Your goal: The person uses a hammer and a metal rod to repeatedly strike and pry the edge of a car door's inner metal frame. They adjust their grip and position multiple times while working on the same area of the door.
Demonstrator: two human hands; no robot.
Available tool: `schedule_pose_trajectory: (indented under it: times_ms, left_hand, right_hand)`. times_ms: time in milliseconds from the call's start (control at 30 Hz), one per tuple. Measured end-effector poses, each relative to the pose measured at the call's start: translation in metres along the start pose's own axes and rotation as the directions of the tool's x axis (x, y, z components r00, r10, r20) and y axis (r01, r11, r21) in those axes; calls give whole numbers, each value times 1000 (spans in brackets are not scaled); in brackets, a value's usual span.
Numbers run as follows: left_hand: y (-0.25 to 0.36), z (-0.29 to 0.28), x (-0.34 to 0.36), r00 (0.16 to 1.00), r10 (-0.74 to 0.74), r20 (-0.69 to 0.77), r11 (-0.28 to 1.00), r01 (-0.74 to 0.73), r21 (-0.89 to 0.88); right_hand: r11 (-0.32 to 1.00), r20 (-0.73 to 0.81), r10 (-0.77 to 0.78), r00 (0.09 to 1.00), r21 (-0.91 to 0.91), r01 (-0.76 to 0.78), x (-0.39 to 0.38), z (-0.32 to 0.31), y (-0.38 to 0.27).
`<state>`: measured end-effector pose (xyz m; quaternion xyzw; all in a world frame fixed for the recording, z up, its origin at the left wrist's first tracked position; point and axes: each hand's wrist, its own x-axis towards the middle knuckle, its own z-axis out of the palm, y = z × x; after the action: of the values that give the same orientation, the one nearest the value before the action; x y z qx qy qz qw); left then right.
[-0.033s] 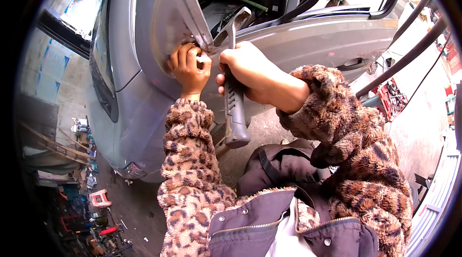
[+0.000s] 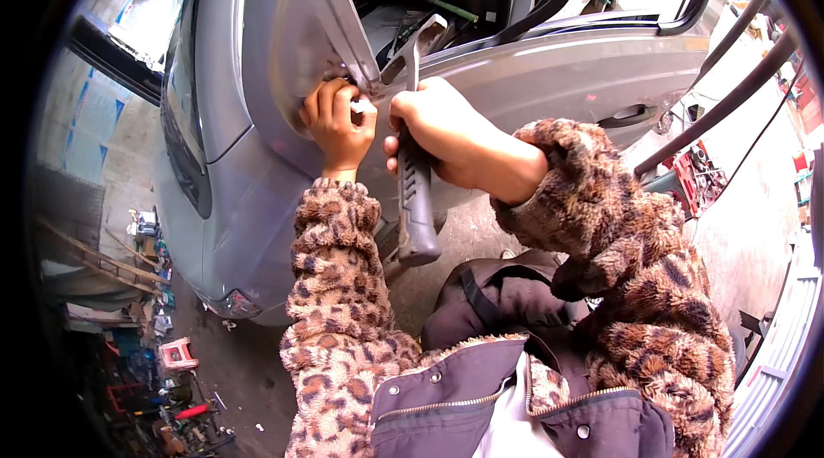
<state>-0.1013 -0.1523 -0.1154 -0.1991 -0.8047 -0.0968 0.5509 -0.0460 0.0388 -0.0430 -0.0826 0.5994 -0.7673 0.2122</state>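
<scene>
My right hand grips a hammer by its black, ridged handle, with the steel shaft and head rising beside the grey door frame. My left hand is curled against the lower end of that frame, its fingers closed around something small and partly hidden, with a pale bit showing between them. The grey car door spans the area beyond my hands, with a dark handle at right. Inside the opening lies a green rod among dark items.
The car body curves down on the left, beside floor clutter with tools and a red-and-white box. At right stand dark bars, a red tool tray and white ribbed metal.
My right hand and the hammer have shifted very slightly to the left. My left hand holds its position at the frame.
</scene>
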Motion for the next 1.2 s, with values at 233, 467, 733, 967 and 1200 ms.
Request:
schedule_pose_trajectory:
  times_ms: [233, 467, 733, 967, 1200]
  left_hand:
    - [11, -22, 24, 975, -123, 183, 977, 151, -153]
    - [72, -107, -15, 662, -642, 387, 454, 735, -503]
    - [101, -119, -23, 566, -618, 546, 163, 771, -615]
    - [88, -114, -9, 609, -655, 447, 295, 751, -591]
    - [77, -117, 20, 640, -640, 424, 337, 731, -594]
  right_hand:
    - [964, 69, -222, 973, -131, 229, 34, -6, 41]
    - [997, -152, 73, 986, 39, -68, -24, 39, -14]
    - [992, -275, -118, 954, -82, 99, -22, 40, 23]
    - [992, -225, -122, 967, 3, 126, -38, 48, 27]
    - [834, -235, -516, 824, -356, 421, -52, 41, 39]
